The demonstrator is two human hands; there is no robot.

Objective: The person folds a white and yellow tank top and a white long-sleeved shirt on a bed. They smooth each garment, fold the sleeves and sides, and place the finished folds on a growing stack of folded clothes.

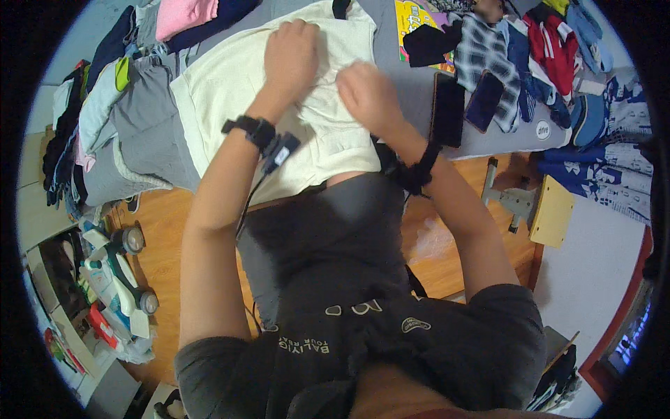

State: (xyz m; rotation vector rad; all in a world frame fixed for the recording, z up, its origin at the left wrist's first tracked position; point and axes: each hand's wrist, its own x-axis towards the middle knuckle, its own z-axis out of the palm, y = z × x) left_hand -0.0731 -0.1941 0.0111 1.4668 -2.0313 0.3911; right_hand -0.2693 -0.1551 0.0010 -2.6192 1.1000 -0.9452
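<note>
A cream-white garment lies spread on a grey bed in front of me. My left hand presses down on its upper middle, fingers curled into the cloth. My right hand sits just to the right, pinching a fold of the same garment near its centre. Both wrists wear black straps, and the left one carries a small device with a cable. The garment's near edge hangs over the bed toward my dark shirt.
A grey garment and a pile of mixed clothes lie left. A pink garment lies at the top. Two dark phones, a plaid shirt and more clothes lie right. Bottles stand on the wooden floor.
</note>
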